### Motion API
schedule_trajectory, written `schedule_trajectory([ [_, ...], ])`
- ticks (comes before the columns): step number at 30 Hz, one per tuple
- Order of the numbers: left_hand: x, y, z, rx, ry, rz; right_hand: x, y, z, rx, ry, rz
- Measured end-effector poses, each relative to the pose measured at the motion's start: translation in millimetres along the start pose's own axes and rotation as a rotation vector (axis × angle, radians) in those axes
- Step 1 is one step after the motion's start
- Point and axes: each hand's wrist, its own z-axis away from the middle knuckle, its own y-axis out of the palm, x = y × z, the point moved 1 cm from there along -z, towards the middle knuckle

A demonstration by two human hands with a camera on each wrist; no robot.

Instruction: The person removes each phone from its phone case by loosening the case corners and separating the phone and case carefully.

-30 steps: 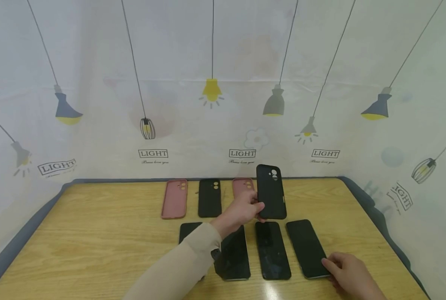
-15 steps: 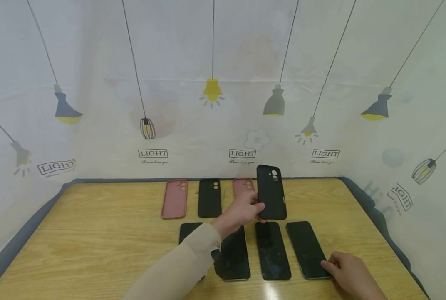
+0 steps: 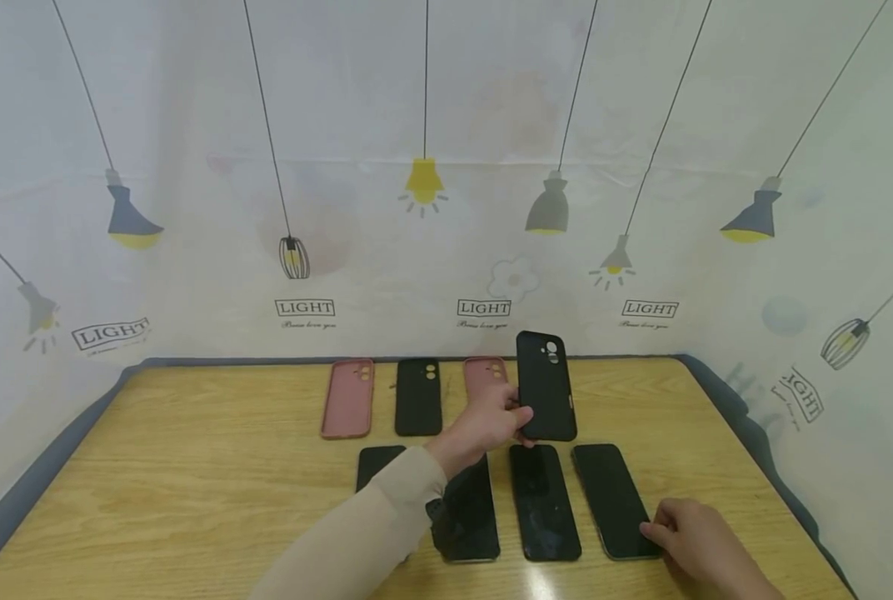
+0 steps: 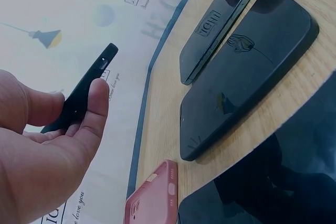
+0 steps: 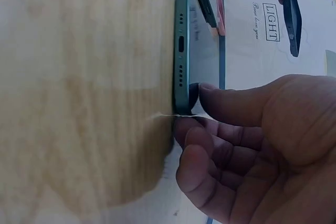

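Note:
In the head view my left hand (image 3: 491,417) holds a black phone case (image 3: 547,387) up above the back of the table, its thumb on the lower left edge. The case tilts upright, camera cutouts at the top. Thumb and fingers pinch the case (image 4: 84,95) in the left wrist view. Low on the right, my right hand (image 3: 705,537) pinches the lower right corner of the rightmost phone (image 3: 613,500), which lies screen up. That phone's green edge (image 5: 181,51) with its charging port shows in the right wrist view, thumb over the screen side.
Left of the held case, a pink case (image 3: 347,400), a black case (image 3: 419,398) and another pink case (image 3: 486,373) form the back row. Nearer are more dark phones, including one (image 3: 546,504) beside the rightmost; my left forearm (image 3: 364,533) partly covers others. A printed cloth (image 3: 386,250) hangs behind the table.
The rightmost phone and my right hand have shifted very slightly nearer. My left hand keeps the black case in almost the same place.

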Motion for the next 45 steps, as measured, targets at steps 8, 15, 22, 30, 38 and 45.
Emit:
schedule_trajectory([
  [8, -0.1, 3.0, -2.0, 0.008, 0.001, 0.008, 2.5, -12.9, -6.7, -0.053, -0.037, 0.019],
  [15, 0.0, 8.8, -5.4, -0.008, -0.021, 0.004, 13.3, -20.7, -13.6, -0.065, -0.072, -0.038],
  [22, 0.1, 16.4, -12.6, 0.004, -0.041, 0.037, 26.4, -25.0, -22.2, -0.109, -0.132, -0.059],
  [30, 8.7, 19.7, -21.5, -0.002, -0.060, 0.007, 42.9, -29.9, -38.7, -0.150, -0.149, -0.065],
  [38, 14.7, 20.8, -28.3, -0.025, -0.119, -0.005, 53.0, -29.8, -48.8, -0.191, -0.183, -0.086],
  [45, 19.8, 24.7, -38.2, -0.051, -0.159, -0.043, 58.2, -30.3, -51.5, -0.187, -0.154, -0.115],
])
